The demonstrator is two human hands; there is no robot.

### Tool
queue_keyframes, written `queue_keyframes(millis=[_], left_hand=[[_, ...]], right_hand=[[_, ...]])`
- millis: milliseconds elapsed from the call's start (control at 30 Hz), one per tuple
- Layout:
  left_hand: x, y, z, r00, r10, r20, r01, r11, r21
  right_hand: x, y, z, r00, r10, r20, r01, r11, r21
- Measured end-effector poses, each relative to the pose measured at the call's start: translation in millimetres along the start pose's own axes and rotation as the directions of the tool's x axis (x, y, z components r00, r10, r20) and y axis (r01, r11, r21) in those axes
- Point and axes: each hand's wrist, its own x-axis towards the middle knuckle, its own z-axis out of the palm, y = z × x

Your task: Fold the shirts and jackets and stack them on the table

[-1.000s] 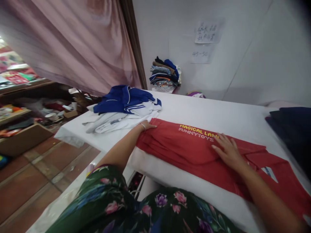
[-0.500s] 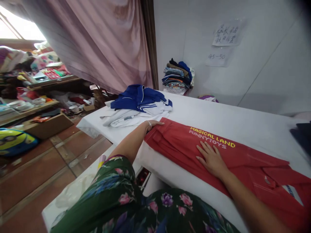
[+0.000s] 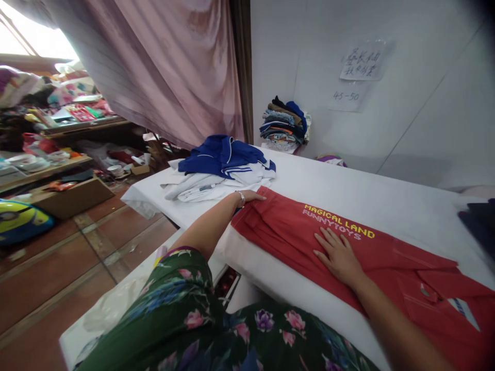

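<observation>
A pair of red trousers [image 3: 282, 234], as the long folded shape looks, lies along the front of the white-covered table [image 3: 348, 178]. Yellow and white lettering reading "MAGICAL LAND FUNNYTOYS" runs along its upper side. At the narrow left end, my left hand [image 3: 252, 197] closes on the hem, its fingers partly hidden. My right hand [image 3: 338, 256] rests flat on the cloth just below the lettering, fingers spread. Toward the right, the fabric is folded over, and a white and blue label [image 3: 464, 312] shows.
Blue and white garments [image 3: 224, 159] lie heaped at the table's far left. A folded clothes stack [image 3: 284, 123] stands by the wall, and dark cloth [image 3: 479, 221] lies at the right edge. A pink curtain [image 3: 185, 67] hangs behind. Cluttered shelves [image 3: 50, 165] line the left.
The view has shifted slightly. Both hands keep their places on the red trousers, which lie as before.
</observation>
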Motion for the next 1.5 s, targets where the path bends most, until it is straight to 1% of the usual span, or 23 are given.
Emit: queue_keyframes(millis=[67, 100, 200, 267, 333, 467, 500, 567, 633, 700, 767, 833, 900, 967, 1033, 1100, 1200, 1267, 1333, 1400, 1467, 1500], left_hand=[[2.0, 1.0, -3.4, 0.996, -0.033, 0.08, 0.038, 0.998, -0.058], [3.4, 1.6, -4.6, 0.994, -0.035, 0.102, 0.043, 0.996, -0.078], [6.6, 3.2, -6.3, 0.995, 0.042, 0.088, -0.031, 0.992, -0.125], [6.1, 3.4, -6.0, 0.99, 0.112, 0.088, -0.093, 0.977, -0.19], [3.8, 2.7, -5.5, 0.985, 0.149, 0.084, -0.125, 0.963, -0.238], [-1.4, 0.1, -5.2, 0.996, 0.091, 0.027, -0.084, 0.978, -0.192], [-2.1, -0.5, -5.3, 0.997, 0.071, 0.038, -0.063, 0.982, -0.181], [-2.8, -1.2, -5.8, 0.995, 0.032, 0.098, -0.015, 0.985, -0.171], [-3.4, -1.5, -6.5, 0.989, -0.011, 0.147, 0.034, 0.988, -0.152], [-5.1, -2.2, -7.2, 0.986, -0.014, 0.165, 0.036, 0.99, -0.135], [-8.1, -4.3, -7.2, 0.981, 0.045, 0.189, -0.015, 0.987, -0.16], [-11.8, -8.0, -5.9, 0.971, 0.106, 0.217, -0.058, 0.974, -0.217], [-14.8, -11.9, -3.2, 0.973, 0.101, 0.207, -0.047, 0.966, -0.253], [-16.5, -13.3, 0.1, 0.992, 0.044, 0.122, -0.013, 0.971, -0.237], [-18.0, -10.1, 2.1, 0.999, 0.024, 0.024, -0.019, 0.979, -0.205], [-21.1, -1.6, 1.4, 0.998, 0.054, -0.022, -0.057, 0.981, -0.184], [-31.2, 19.2, -3.7, 0.995, 0.098, 0.014, -0.095, 0.982, -0.162], [-40.1, 36.3, -6.4, 0.989, 0.141, 0.049, -0.133, 0.98, -0.147], [-48.5, 54.5, -6.4, 0.982, 0.183, 0.051, -0.176, 0.977, -0.122], [-54.2, 73.5, -3.8, 0.978, 0.208, 0.019, -0.206, 0.976, -0.074], [-56.2, 92.8, 0.7, 0.974, 0.226, -0.017, -0.226, 0.974, -0.006], [-55.6, 102.4, 3.6, 0.971, 0.238, -0.033, -0.237, 0.971, 0.028]], right_hand=[[0.0, 0.2, 0.0, 1.0, 0.006, 0.004, -0.006, 1.0, 0.012], [0.0, 0.3, 0.1, 1.0, 0.008, 0.004, -0.009, 1.0, 0.017], [0.0, 0.4, 0.1, 1.0, 0.012, 0.003, -0.012, 0.999, 0.03], [-0.1, 0.2, -0.7, 1.0, 0.01, -0.001, -0.01, 0.999, 0.037], [-0.1, -0.4, -1.9, 1.0, 0.006, -0.001, -0.006, 0.999, 0.04], [-0.4, -2.7, -4.1, 1.0, 0.014, 0.005, -0.014, 0.999, 0.043], [-0.4, -3.2, -4.6, 1.0, 0.017, 0.005, -0.017, 0.999, 0.05], [-0.2, -3.5, -6.0, 1.0, 0.025, 0.006, -0.025, 0.997, 0.078], [0.9, -2.5, -8.5, 0.999, 0.038, 0.015, -0.039, 0.99, 0.136], [2.5, -0.6, -12.3, 0.997, 0.071, 0.028, -0.076, 0.968, 0.241], [4.2, 0.6, -16.2, 0.991, 0.13, 0.026, -0.131, 0.922, 0.365], [5.1, -0.6, -18.5, 0.982, 0.189, -0.004, -0.169, 0.889, 0.425], [4.8, -4.7, -17.6, 0.982, 0.187, -0.022, -0.166, 0.912, 0.375], [3.8, -10.3, -13.8, 0.99, 0.144, -0.001, -0.139, 0.959, 0.249], [2.8, -15.1, -9.2, 0.993, 0.11, 0.032, -0.113, 0.984, 0.138], [1.9, -17.7, -5.9, 0.994, 0.103, 0.043, -0.106, 0.991, 0.085], [1.2, -17.8, -5.3, 0.993, 0.106, 0.05, -0.11, 0.99, 0.092], [1.7, -16.3, -8.0, 0.992, 0.114, 0.059, -0.121, 0.984, 0.133], [3.9, -14.5, -13.1, 0.988, 0.13, 0.08, -0.145, 0.963, 0.227], [8.1, -13.5, -19.3, 0.98, 0.179, 0.084, -0.197, 0.903, 0.382], [13.8, -15.0, -24.2, 0.968, 0.249, 0.022, -0.219, 0.804, 0.552], [16.7, -17.2, -25.1, 0.96, 0.277, -0.028, -0.2, 0.756, 0.624]])
